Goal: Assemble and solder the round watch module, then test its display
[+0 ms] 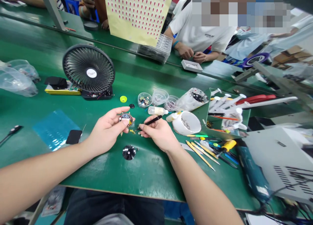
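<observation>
My left hand is closed around the edge of a small round watch-like device, its inner circuit board facing up. My right hand pinches slim black tweezers just right of the device, their tips too small to make out. Small yellow parts show just below the device, between the hands. On the table nearer me lies a shiny black disc. Beyond the left fingertips are a small black round part and a lime-green ring.
A black fan stands at the back left. Clear cups, a small bottle and a white tub sit behind my right hand. Screwdrivers, a teal power tool and a grey box lie right. A co-worker's hands are opposite.
</observation>
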Motion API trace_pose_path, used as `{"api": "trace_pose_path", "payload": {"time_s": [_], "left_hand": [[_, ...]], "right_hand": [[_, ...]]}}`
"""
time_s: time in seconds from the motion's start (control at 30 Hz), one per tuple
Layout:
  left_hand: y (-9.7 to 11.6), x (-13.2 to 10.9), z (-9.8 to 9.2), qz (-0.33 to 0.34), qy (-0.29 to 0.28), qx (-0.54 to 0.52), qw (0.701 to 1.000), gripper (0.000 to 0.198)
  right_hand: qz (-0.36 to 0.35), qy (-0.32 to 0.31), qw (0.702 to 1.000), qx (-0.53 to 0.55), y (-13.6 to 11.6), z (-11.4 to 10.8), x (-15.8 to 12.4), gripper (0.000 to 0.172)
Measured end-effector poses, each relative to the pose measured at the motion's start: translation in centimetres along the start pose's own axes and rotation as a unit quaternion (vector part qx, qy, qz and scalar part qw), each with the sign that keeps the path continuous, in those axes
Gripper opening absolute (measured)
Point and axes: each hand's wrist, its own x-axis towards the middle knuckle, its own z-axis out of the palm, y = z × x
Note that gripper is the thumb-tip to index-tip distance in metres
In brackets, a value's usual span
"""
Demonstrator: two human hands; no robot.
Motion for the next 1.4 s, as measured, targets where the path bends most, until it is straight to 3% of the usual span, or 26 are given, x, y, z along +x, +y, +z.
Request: {"api": "trace_pose_path", "payload": {"time_s": [0.3,0.4,0.53,0.67,0.93,1.2,1.3,1.4], "left_hand": [[0.4,-0.2,0.3,-0.030,0.023,0.001,0.999,0.058],[0.2,-0.3,0.3,-0.031,0.022,0.008,0.999,0.057],[0.1,-0.2,0.2,-0.030,0.025,0.007,0.999,0.055],[0.3,-0.1,0.3,-0.025,0.024,-0.005,0.999,0.051],[0.2,-0.1,0.3,-0.032,0.027,-0.005,0.999,0.051],[0.4,-0.1,0.2,-0.038,0.019,0.000,0.999,0.053],[0.4,-0.5,0.3,-0.058,-0.017,0.009,0.998,0.050],[0.5,-1.0,0.5,-0.074,-0.064,0.026,0.995,0.049]], "right_hand": [[-0.063,0.043,0.995,0.061,0.2,-0.3,-1.3,0.054],[-0.047,0.062,0.996,0.033,0.1,-0.3,-1.2,0.055],[-0.009,0.033,0.999,-0.022,-0.1,0.1,-0.8,0.049],[-0.014,0.014,0.999,-0.038,-0.2,0.3,-0.7,0.043],[-0.028,0.022,0.999,-0.025,-0.1,0.5,-0.9,0.047],[-0.080,0.068,0.993,0.050,-0.5,-0.6,-2.2,0.053],[-0.122,0.095,0.978,0.137,-1.1,-0.8,-2.9,0.050],[-0.132,0.078,0.967,0.205,-1.2,-0.2,-3.5,0.047]]}}
